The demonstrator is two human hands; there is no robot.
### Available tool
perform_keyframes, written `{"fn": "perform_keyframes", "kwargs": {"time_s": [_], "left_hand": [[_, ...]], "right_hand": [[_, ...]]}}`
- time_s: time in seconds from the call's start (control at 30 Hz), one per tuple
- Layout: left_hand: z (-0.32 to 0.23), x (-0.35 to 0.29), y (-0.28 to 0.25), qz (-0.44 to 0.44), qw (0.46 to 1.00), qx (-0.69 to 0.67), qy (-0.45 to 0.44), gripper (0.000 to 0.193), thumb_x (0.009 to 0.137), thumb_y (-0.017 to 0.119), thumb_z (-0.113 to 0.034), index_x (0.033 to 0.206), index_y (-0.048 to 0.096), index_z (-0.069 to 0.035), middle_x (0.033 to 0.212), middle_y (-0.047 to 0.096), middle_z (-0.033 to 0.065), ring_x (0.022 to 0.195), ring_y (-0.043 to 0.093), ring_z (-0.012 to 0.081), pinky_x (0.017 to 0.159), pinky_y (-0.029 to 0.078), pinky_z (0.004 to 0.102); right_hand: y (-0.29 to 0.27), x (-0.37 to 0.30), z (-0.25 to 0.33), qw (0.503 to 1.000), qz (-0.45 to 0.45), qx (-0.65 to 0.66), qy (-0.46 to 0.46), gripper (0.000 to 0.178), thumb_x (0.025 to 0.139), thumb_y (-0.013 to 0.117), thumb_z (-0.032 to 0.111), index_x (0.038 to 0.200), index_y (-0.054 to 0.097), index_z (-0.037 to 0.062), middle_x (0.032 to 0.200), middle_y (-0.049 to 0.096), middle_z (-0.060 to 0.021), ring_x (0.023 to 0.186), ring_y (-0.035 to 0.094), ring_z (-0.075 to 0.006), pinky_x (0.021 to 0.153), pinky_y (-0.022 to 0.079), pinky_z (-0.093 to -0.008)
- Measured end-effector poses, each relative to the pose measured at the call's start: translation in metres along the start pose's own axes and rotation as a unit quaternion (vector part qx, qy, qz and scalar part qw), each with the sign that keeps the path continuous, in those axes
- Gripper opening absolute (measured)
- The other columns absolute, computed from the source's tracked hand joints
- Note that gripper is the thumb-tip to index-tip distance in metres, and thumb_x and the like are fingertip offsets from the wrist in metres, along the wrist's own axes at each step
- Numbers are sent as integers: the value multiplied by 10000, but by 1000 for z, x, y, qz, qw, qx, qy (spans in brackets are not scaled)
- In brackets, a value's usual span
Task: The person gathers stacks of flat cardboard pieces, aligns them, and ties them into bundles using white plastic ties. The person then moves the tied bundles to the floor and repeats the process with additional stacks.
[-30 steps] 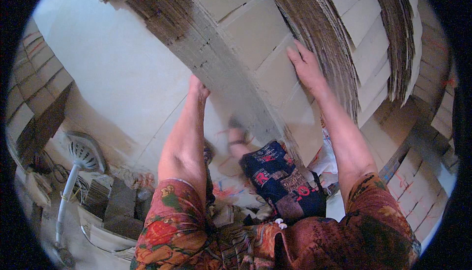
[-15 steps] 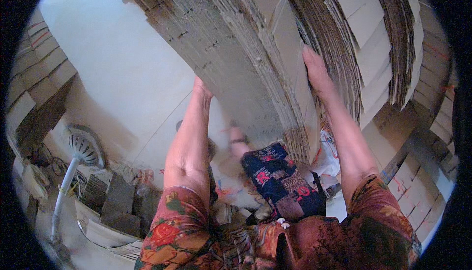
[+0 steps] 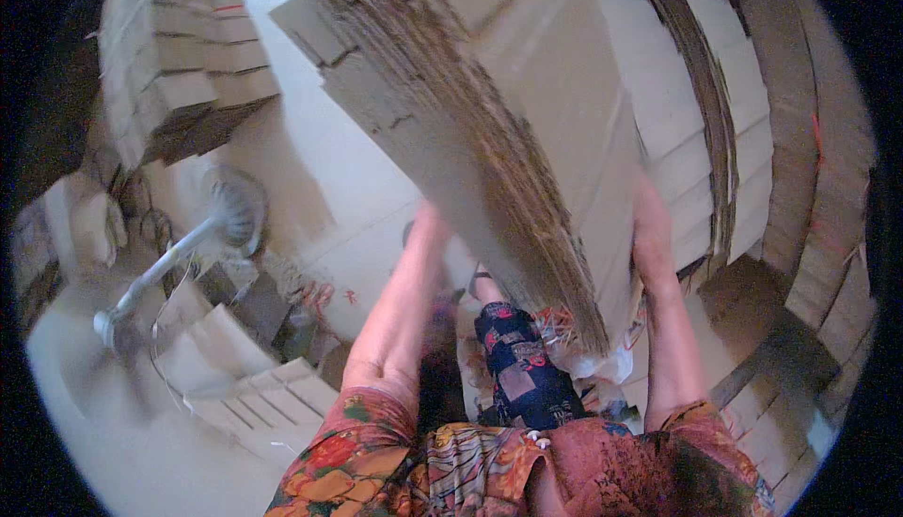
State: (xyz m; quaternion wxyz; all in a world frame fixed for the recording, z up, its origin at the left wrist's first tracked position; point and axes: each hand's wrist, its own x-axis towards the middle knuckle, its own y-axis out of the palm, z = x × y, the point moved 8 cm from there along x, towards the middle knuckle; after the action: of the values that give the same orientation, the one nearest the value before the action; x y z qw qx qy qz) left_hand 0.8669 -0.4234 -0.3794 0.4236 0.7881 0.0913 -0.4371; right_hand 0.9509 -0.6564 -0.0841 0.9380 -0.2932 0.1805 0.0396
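A thick stack of flat brown cardboard sheets (image 3: 574,84) stands tilted in front of me, held between my two hands. Its layered edges run from the upper left down to a narrow corner near my knees. My left hand (image 3: 432,223) grips the lower left side, its fingers hidden behind the cardboard. Against the right face presses my right hand (image 3: 652,235), blurred, with its fingertips hard to make out. Below the stack shows my leg in dark patterned trousers (image 3: 527,366).
More cardboard stacks (image 3: 673,112) stand at the right. Bundled cardboard (image 3: 179,65) is piled at the far left. A pale fan (image 3: 230,221) on a pole stands left, with cardboard pieces (image 3: 221,352) nearby. Red string (image 3: 555,321) and a white plastic bag (image 3: 616,364) lie near my leg.
The cardboard stack has come away from the stacks on the right, both hands still on it. My hands sit lower in the picture, and the view has swung toward the left.
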Motion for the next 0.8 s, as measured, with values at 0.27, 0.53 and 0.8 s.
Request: {"fn": "perform_keyframes", "kwargs": {"time_s": [0.27, 0.53, 0.8], "left_hand": [[-79, -179, 165, -43, 997, -69, 7, 393, 895, 509, -264, 1202, 485, -20, 1146, 545, 129, 984, 558, 241, 805, 497, 392], [-102, -273, 165, 135, 966, -131, 178, 409, 875, 542, -215, 1214, 473, 3, 1159, 550, 112, 973, 566, 219, 809, 495, 371], [-111, -464, 83, 8, 843, 3, 538, 423, 874, 543, -160, 1269, 441, -47, 1232, 503, 110, 1081, 498, 249, 902, 444, 399]], "right_hand": [[-91, -65, 102, 995, -2, 22, -95, 568, 912, 352, 376, 1262, 401, -68, 1178, 533, -160, 1099, 491, -218, 945, 358, -329], [-94, -114, 212, 968, 74, -80, -226, 435, 928, 389, 328, 1133, 520, -32, 1078, 577, -107, 991, 525, -198, 854, 406, -332], [-4, -218, 334, 886, 314, -2, -341, 784, 855, 371, 619, 1212, 436, -76, 1181, 517, -140, 1085, 482, -224, 930, 351, -323]]}}
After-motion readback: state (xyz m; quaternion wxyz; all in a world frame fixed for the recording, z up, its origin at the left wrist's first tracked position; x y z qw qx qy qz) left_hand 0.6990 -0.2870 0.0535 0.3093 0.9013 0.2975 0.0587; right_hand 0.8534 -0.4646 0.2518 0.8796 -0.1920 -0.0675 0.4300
